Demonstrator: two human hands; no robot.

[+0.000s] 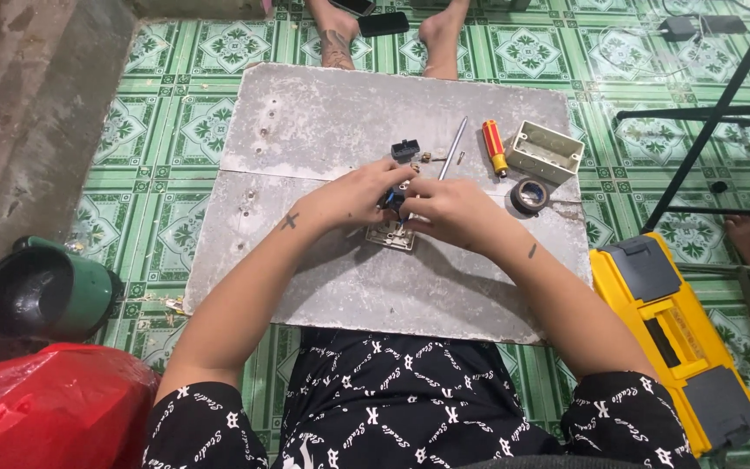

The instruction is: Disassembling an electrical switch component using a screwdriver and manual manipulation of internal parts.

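Note:
My left hand (359, 194) and my right hand (447, 211) meet over the middle of a grey board (323, 130). Both grip a white switch plate (390, 235) with a dark module and blue wire on it; fingers hide most of it. Just beyond the hands lies a small black switch module (404, 149) beside a small brass screw (425, 158). A screwdriver with a metal shaft (454, 148) and a red and yellow screwdriver handle (494, 147) lie to the right of it.
A beige wall box (545, 151) and a roll of black tape (529, 196) sit at the board's right. A yellow toolbox (675, 333) lies on the green tiled floor. A green bucket (41, 292) and red bag (49, 406) are left. Another person's feet (338, 39) are beyond the board.

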